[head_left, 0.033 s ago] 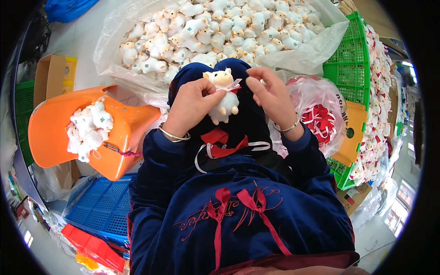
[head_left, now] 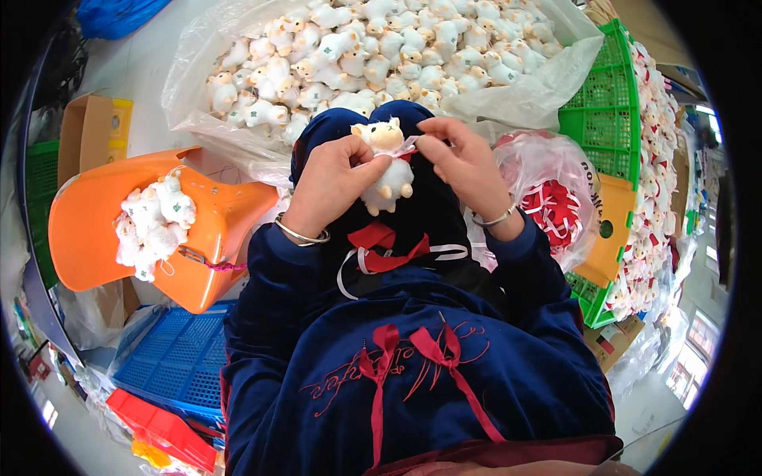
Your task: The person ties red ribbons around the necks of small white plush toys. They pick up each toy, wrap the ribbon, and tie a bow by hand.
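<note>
A small white plush animal toy with a cream face is held upright above my lap, facing up. My left hand grips its side at the neck, thumb across the chest. Around the neck is a whitish ribbon with a bit of red beneath it. My right hand is at the ribbon's free end, thumb and forefinger closing on it; the exact contact is small to see. Red fabric pieces with white ties lie on my lap below the toy.
Ahead, a large clear plastic bag holds many similar toys. An orange chair with several toys stands at left, above a blue crate. At right are a bag of red pieces, a green crate and more toys.
My right hand has moved left toward the toy, its fingertips coming to the ribbon's end. My left hand and the toy stay in place.
</note>
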Demonstrator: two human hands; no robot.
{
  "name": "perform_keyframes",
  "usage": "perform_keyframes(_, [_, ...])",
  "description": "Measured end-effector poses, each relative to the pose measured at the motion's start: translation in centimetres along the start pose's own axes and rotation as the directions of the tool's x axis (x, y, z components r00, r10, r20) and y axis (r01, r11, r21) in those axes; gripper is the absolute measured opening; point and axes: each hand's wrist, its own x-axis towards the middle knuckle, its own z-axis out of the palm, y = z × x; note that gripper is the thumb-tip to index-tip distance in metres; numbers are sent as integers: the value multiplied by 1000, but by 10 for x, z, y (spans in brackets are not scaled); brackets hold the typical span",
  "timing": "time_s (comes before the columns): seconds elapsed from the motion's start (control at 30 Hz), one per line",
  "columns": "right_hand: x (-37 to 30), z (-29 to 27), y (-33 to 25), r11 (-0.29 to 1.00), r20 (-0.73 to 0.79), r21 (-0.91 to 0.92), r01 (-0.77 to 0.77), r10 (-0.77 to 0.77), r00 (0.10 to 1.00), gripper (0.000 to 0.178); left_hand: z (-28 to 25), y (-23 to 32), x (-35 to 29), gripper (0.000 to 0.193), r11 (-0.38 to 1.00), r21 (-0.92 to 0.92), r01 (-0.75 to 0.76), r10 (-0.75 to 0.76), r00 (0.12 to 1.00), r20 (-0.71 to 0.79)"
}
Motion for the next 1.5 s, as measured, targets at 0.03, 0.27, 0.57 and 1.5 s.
perform_keyframes(0.03, [4, 4, -1, 998, 44, -66, 4, -1, 999, 16, 0, 0, -1, 33, 1000, 1, 3, -3, 1000, -5])
perform_keyframes(0.27, [-3, 15, 2, 896, 124, -197, 397, -379, 917, 14, 5, 0, -1, 34, 999, 15, -41, 42, 997, -61])
perform_keyframes(0.57, [-19, 14, 9, 995, 185, 96, -40, 22, 982, 16, 8, -10, -4, 25, 994, -42, -98, 95, 993, -77])
perform_keyframes(1.5, [-13, 34, 16, 987, 57, 153, -57, 49, 997, 11, -18, 3, 2, 22, 1000, -7, -10, 11, 999, 44])
